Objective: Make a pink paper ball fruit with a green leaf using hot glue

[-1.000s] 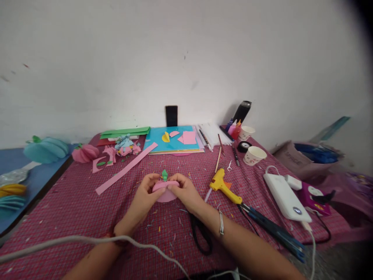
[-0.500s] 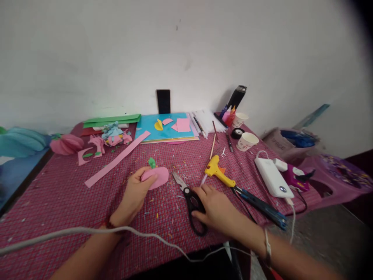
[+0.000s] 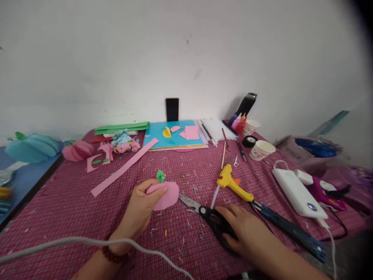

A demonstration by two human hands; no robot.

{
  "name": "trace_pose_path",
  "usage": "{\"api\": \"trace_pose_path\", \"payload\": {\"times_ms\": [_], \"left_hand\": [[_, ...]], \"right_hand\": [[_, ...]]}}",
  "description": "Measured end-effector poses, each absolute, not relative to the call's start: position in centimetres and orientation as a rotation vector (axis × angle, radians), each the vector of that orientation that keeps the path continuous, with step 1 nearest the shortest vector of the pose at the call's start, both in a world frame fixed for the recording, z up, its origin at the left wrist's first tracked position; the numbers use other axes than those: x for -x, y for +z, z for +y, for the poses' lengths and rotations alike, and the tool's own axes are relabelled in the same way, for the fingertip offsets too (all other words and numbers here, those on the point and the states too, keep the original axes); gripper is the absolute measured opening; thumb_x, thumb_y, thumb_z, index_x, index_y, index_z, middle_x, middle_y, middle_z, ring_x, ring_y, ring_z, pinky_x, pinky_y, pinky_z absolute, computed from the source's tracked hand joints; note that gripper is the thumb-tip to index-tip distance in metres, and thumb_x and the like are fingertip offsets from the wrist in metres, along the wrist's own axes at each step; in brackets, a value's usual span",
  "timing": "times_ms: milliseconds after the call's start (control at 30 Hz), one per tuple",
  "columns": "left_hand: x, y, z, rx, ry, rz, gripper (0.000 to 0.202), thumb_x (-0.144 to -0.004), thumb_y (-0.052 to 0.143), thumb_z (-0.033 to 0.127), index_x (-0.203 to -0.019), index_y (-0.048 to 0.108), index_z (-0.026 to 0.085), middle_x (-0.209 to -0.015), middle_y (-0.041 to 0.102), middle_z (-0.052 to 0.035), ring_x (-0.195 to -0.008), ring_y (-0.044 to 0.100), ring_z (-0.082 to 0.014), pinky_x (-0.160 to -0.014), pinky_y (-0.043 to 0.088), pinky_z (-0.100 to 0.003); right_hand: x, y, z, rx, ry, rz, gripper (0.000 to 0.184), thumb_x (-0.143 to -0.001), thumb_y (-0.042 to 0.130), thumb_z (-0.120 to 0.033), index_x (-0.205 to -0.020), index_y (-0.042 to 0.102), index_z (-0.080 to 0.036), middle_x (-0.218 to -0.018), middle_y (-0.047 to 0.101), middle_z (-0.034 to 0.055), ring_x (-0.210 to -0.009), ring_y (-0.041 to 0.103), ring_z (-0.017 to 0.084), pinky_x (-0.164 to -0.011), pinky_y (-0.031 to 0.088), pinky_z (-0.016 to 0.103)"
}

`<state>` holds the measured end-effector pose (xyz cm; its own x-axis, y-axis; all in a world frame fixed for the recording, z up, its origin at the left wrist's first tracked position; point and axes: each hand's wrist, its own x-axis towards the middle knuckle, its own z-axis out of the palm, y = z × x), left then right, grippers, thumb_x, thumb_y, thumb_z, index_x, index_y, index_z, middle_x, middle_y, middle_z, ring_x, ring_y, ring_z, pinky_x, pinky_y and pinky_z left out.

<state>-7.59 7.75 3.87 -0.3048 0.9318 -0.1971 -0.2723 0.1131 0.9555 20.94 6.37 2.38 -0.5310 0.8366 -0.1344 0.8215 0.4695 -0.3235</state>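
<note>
My left hand [image 3: 142, 204] pinches a rounded pink paper piece [image 3: 170, 195] between thumb and fingers. A small green paper bit [image 3: 160, 176] sticks up at its top edge. My right hand [image 3: 243, 227] is closed round the black handles of a pair of scissors [image 3: 214, 217]. Their metal blades point left and come close to the pink piece. Just beyond the right hand lies a yellow glue gun [image 3: 234, 184] with a clear glue stick [image 3: 215, 196] by its front end.
A pink paper strip [image 3: 125, 167] and folded paper pumpkins [image 3: 78, 151] lie to the left. Coloured sheets [image 3: 151, 143] and a phone [image 3: 172, 109] are at the back. Paper cups [image 3: 262, 150], a utility knife [image 3: 291, 229] and a power bank [image 3: 300, 192] stand right. A white cable [image 3: 87, 241] crosses in front.
My right hand has taken hold of the scissors' handles, and the scissors have turned so the handles swing right. My left hand still holds the pink paper. The camera view has shifted slightly.
</note>
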Motion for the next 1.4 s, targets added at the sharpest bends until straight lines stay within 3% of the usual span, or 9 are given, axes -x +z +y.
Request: {"api": "trace_pose_path", "payload": {"times_ms": [167,233,333,400,467,633,767,1033,1400], "left_hand": [[7.7,3.8,7.9,-0.721,1.360,1.294,0.028,-0.056,0.086,0.032,-0.072,0.071,0.016,-0.066,0.068,0.0001,-0.061,0.056,-0.0108,-0.058,0.044,-0.021],[7.8,3.8,7.9,-0.730,1.334,1.278,0.027,-0.058,0.085,0.034,-0.071,0.070,0.016,-0.065,0.067,0.0007,-0.060,0.054,-0.0100,-0.058,0.042,-0.020],[7.8,3.5,7.8,-0.775,1.300,1.250,0.025,-0.062,0.082,0.036,-0.072,0.070,0.017,-0.066,0.066,0.0013,-0.061,0.053,-0.0097,-0.059,0.041,-0.020],[7.8,3.2,7.7,-0.818,1.286,1.247,0.024,-0.066,0.080,0.037,-0.074,0.070,0.018,-0.068,0.066,0.0012,-0.063,0.054,-0.0102,-0.061,0.041,-0.021],[7.8,2.9,7.6,-0.858,1.276,1.267,0.023,-0.068,0.078,0.039,-0.075,0.070,0.019,-0.069,0.066,0.0012,-0.064,0.053,-0.0107,-0.061,0.041,-0.021],[7.6,2.8,7.5,-0.939,1.233,1.350,0.022,-0.073,0.073,0.041,-0.073,0.069,0.019,-0.070,0.066,0.0008,-0.065,0.054,-0.0118,-0.062,0.041,-0.023],[7.5,3.0,7.4,-0.942,1.205,1.371,0.020,-0.072,0.072,0.039,-0.074,0.069,0.019,-0.069,0.066,0.0015,-0.065,0.054,-0.0121,-0.062,0.041,-0.023],[7.6,3.1,7.3,-0.983,1.158,1.408,0.024,-0.074,0.070,0.038,-0.064,0.063,0.018,-0.059,0.054,0.0043,-0.056,0.042,-0.0087,-0.052,0.031,-0.021],[7.2,3.3,7.7,-0.847,1.138,1.348,0.019,-0.065,0.074,0.034,-0.065,0.066,0.017,-0.062,0.061,0.0018,-0.058,0.049,-0.0099,-0.055,0.035,-0.022]], "right_hand": [[-21.6,5.3,7.9,1.316,1.272,-2.376,0.056,-0.077,0.054,-0.008,-0.130,0.057,-0.025,-0.104,0.070,0.0054,-0.093,0.067,0.022,-0.086,0.053,0.036],[-22.2,6.2,8.2,1.243,1.553,-2.143,0.058,-0.081,0.059,-0.012,-0.136,0.051,-0.026,-0.113,0.067,0.0055,-0.102,0.065,0.021,-0.093,0.051,0.034],[-22.9,6.9,8.5,1.175,1.718,-1.955,0.076,-0.077,0.072,-0.019,-0.145,0.039,-0.028,-0.134,0.056,0.0083,-0.123,0.055,0.025,-0.101,0.047,0.036],[-22.9,7.1,8.7,1.122,1.717,-1.957,0.086,-0.071,0.080,-0.022,-0.146,0.039,-0.030,-0.142,0.050,0.0079,-0.130,0.048,0.027,-0.105,0.042,0.037],[-22.3,7.3,8.8,1.120,1.671,-1.989,0.084,-0.067,0.084,-0.024,-0.141,0.046,-0.031,-0.141,0.051,0.0068,-0.129,0.049,0.028,-0.106,0.041,0.038],[-20.1,7.4,9.0,1.173,1.430,-2.158,0.063,-0.074,0.079,-0.024,-0.132,0.059,-0.032,-0.109,0.068,0.0035,-0.096,0.062,0.023,-0.084,0.051,0.034],[-19.9,7.1,9.1,1.137,1.214,-2.366,0.061,-0.078,0.076,-0.027,-0.135,0.055,-0.034,-0.092,0.066,0.0016,-0.082,0.058,0.019,-0.077,0.047,0.032],[-20.4,6.9,9.6,1.101,1.007,-2.515,0.060,-0.081,0.071,-0.020,-0.137,0.054,-0.032,-0.093,0.062,0.0047,-0.082,0.058,0.019,-0.071,0.046,0.029],[-20.8,6.7,10.5,0.987,0.976,-2.600,0.060,-0.082,0.069,-0.018,-0.139,0.052,-0.031,-0.092,0.061,0.0035,-0.081,0.057,0.016,-0.074,0.045,0.029]]}}
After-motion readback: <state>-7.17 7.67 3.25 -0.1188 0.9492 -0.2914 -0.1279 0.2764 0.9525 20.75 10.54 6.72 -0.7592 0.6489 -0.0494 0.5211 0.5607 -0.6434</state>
